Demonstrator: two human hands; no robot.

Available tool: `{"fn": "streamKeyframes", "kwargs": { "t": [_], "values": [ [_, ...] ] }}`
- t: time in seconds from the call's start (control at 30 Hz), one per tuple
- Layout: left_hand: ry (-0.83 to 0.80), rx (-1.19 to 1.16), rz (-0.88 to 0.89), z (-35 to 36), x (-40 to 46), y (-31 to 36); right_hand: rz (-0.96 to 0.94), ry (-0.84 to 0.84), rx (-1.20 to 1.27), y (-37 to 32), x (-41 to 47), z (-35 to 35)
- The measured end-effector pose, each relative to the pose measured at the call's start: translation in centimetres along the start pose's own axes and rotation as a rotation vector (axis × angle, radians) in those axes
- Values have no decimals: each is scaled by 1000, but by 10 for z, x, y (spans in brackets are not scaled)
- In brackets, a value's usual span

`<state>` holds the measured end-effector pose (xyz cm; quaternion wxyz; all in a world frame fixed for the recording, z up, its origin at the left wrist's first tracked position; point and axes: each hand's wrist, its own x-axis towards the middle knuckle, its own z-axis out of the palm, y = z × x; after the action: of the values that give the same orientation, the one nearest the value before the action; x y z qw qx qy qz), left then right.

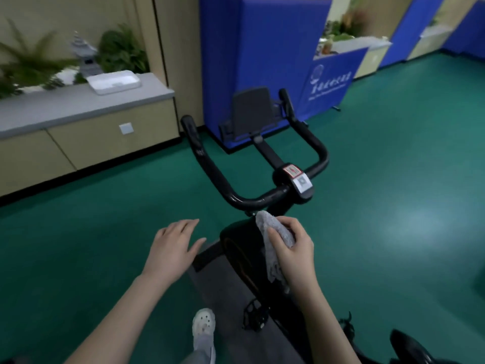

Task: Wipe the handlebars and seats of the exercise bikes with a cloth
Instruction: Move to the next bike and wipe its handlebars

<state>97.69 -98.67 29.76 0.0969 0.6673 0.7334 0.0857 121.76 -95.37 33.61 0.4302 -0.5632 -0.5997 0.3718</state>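
A black exercise bike stands in front of me, its curved handlebars (210,166) reaching forward around a central clamp with stickers (298,179). A grey tablet holder (250,110) sits at the far end. My right hand (292,248) grips a crumpled grey cloth (273,232) just below the near crossbar of the handlebars, not touching it. My left hand (174,248) hovers with fingers spread to the left of the bike frame, holding nothing. The tip of the black seat (409,345) shows at the bottom right edge.
A beige cabinet with a grey top (78,119) lines the left wall, carrying plants and a white tray (114,81). Blue padded pillars (249,48) and a blue banner (330,80) stand behind the bike. Green floor (393,179) spreads around. My foot in a white clog (203,327) stands by a pedal (254,316).
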Motion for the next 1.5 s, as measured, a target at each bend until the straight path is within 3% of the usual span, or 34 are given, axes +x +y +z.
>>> {"fn": "streamKeyframes", "kwargs": {
  "t": [0.3, 0.57, 0.8, 1.03, 1.17, 1.23, 1.33, 1.4, 1.5],
  "values": [
    [133, -102, -141, -28, 76, -43, -187, -73, -24, -41, 106, 61],
    [215, -276, -165, -43, 143, -61, -297, -127, -112, -59, 167, 111],
    [312, -604, -198, -47, 192, -52, -482, -221, -182, -80, 204, 154],
    [369, -919, -285, -46, 218, -41, -694, -198, -338, -102, 254, 198],
    [354, -1233, -378, -47, 225, -36, -735, -396, -454, -109, 282, 214],
    [350, -1312, -400, -44, 227, -36, -720, -556, -531, -113, 291, 220],
    [347, -1374, -398, -42, 229, -37, -456, -696, -484, -118, 298, 224],
    [349, -1385, -382, -41, 228, -37, -279, -675, -368, -118, 295, 224],
    [371, -1396, -365, -41, 227, -38, -180, -545, -254, -109, 279, 224]
  ]
}}
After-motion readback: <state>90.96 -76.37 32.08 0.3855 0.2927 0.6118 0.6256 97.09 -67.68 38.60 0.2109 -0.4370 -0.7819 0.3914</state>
